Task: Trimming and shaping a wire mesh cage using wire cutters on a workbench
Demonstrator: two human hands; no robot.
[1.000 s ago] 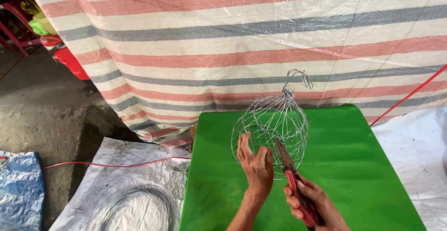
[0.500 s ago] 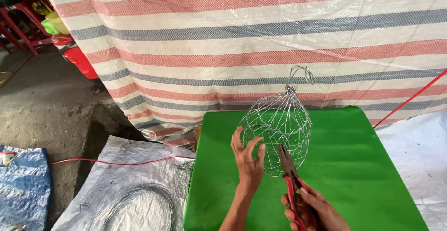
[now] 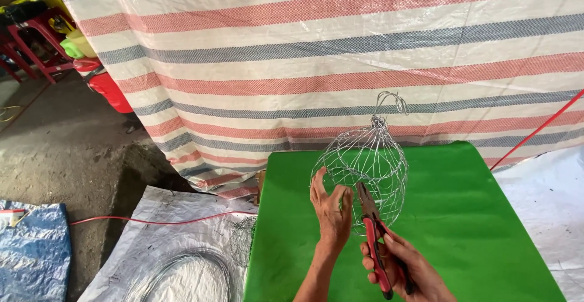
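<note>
A dome-shaped wire cage [image 3: 365, 168] stands upright on the green desk [image 3: 474, 229], its hook loop on top. The left hand [image 3: 331, 211] presses open-fingered against the cage's near side, steadying it. The right hand [image 3: 404, 268] grips red-handled pliers [image 3: 372, 235], their nose reaching the mesh. Coiled wire [image 3: 182, 274] lies on the floor to the left.

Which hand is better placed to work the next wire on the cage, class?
Probably the right hand: it grips the red-handled pliers, tips at the wire cage. The left hand only steadies the cage.
</note>
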